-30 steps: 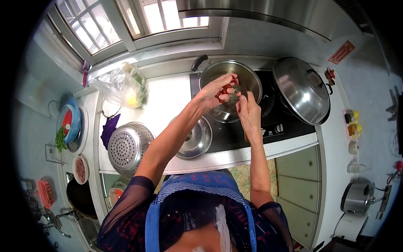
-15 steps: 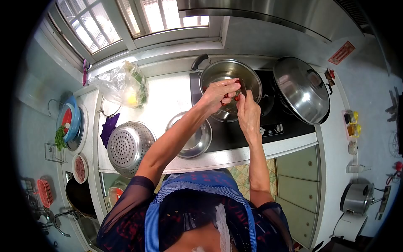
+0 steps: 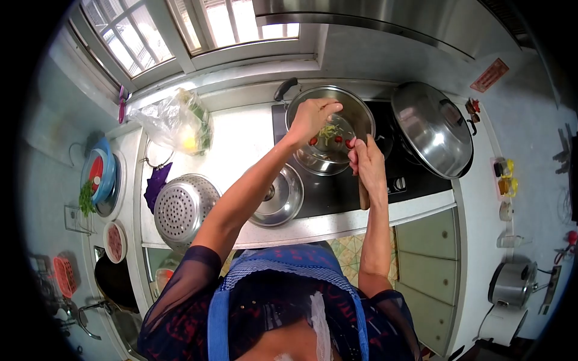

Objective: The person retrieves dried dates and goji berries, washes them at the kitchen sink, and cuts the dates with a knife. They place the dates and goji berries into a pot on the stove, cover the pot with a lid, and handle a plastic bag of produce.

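Note:
A steel pot (image 3: 368, 114) on the stove holds liquid with yellow-green shreds (image 3: 329, 132) and a few red pieces (image 3: 338, 139). Over its left side is my left hand (image 3: 313, 120), palm down, its fingers stretched towards the right; nothing shows in them. At the pot's right rim my right hand (image 3: 370, 165) is closed round a wooden-handled knife (image 3: 363, 195), whose handle end sticks out below the fist towards me. The fingers hide most of its upper part.
A lid (image 3: 283, 201) and an upturned steamer pan with holes (image 3: 183, 207) lie left of the stove. Behind them sits a plastic bag of produce (image 3: 180, 123). A large lidded wok (image 3: 433, 129) occupies the right burner.
My hands have moved apart: the left went up and left, the right shifted right and down. The knife's handle now points towards me, and the pot's contents have come into sight.

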`<move>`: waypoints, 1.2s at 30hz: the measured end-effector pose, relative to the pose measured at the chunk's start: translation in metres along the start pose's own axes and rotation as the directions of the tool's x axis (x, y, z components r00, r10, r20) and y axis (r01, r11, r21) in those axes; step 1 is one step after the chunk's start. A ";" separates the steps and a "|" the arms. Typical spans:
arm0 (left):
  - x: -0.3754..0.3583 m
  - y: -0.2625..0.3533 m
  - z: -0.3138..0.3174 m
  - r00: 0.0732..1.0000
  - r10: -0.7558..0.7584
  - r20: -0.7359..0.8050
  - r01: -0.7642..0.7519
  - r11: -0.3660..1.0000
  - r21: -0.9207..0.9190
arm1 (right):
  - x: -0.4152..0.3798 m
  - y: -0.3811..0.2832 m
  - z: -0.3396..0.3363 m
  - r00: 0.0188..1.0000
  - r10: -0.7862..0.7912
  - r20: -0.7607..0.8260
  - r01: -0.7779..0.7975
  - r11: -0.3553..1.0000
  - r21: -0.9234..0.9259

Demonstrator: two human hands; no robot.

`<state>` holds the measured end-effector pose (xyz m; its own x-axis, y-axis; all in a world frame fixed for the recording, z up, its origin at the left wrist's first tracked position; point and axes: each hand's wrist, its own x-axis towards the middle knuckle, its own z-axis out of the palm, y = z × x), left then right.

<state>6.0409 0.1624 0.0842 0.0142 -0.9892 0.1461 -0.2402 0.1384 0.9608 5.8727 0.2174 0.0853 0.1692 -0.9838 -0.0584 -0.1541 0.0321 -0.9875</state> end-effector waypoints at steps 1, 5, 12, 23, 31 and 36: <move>0.007 -0.005 -0.001 1.000 0.003 0.004 -0.003 1.000 0.000 | 0.000 0.004 0.000 1.000 -0.001 -0.004 0.001 1.000 0.000; 0.014 -0.015 -0.007 0.889 -0.354 0.290 0.457 0.723 -0.519 | 0.001 0.012 0.000 1.000 -0.001 -0.010 0.001 0.998 0.061; -0.014 0.003 -0.018 0.873 -0.207 0.441 0.452 0.683 -0.575 | -0.006 0.006 0.011 0.996 -0.093 0.000 0.093 0.993 0.066; -0.039 0.014 -0.020 0.915 -0.155 0.372 0.370 0.692 -0.621 | -0.016 -0.005 0.024 0.959 -0.280 -0.043 0.255 0.919 -0.301; -0.042 0.014 -0.012 0.926 -0.147 0.347 0.352 0.664 -0.659 | -0.014 0.002 0.032 0.876 -0.472 -0.095 0.364 0.779 -0.511; -0.040 0.013 -0.009 0.953 -0.125 0.276 0.277 0.730 -0.625 | -0.007 0.000 0.031 0.908 -0.415 -0.062 0.291 0.729 -0.620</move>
<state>6.0458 0.2043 0.0927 -0.2242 -0.9735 -0.0459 0.4352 -0.1421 0.8890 5.9019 0.2303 0.0812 0.1577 -0.9172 0.3659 -0.6662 -0.3723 -0.6462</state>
